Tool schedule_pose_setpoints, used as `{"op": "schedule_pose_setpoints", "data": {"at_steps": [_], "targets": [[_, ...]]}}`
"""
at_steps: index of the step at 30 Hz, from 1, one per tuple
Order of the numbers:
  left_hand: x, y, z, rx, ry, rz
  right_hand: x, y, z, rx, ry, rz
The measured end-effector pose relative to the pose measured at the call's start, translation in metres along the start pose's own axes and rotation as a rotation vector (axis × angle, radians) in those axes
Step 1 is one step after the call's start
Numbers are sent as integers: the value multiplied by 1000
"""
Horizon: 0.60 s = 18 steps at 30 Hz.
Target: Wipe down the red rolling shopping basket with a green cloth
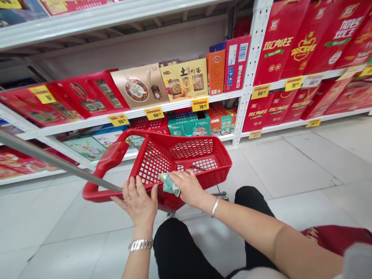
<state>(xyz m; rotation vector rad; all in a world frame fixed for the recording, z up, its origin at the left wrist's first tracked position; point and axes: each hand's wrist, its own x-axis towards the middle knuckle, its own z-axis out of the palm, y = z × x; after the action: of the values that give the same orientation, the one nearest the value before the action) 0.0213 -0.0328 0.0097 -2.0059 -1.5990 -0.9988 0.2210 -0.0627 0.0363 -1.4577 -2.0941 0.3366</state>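
Note:
A red plastic shopping basket [203,155] with a mesh wall sits on the floor in front of my knees. My left hand [138,201] grips its near rim, fingers curled over the edge, a ring on one finger. My right hand [188,186] is closed on a small green cloth [169,185] and presses it against the inner side of the basket's near wall. The basket looks empty inside. A grey metal pole [52,161] runs from the left edge down to the basket's red handle [112,155].
Store shelves [174,108] with boxed gift sets and yellow price tags stand just behind the basket. Red boxes [293,46] fill the right shelving bay. White tiled floor [305,166] stretches to the right. A dark red bag [334,236] lies by my right arm.

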Motion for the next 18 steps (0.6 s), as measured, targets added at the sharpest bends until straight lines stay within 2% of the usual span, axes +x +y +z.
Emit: {"op": "schedule_pose_setpoints", "data": {"at_steps": [9, 18], "targets": [[0, -4, 2, -1, 29, 2, -40, 55, -7, -61, 102, 111], [0, -8, 1, 13, 41, 27, -77, 111, -23, -144, 214, 186]]}}
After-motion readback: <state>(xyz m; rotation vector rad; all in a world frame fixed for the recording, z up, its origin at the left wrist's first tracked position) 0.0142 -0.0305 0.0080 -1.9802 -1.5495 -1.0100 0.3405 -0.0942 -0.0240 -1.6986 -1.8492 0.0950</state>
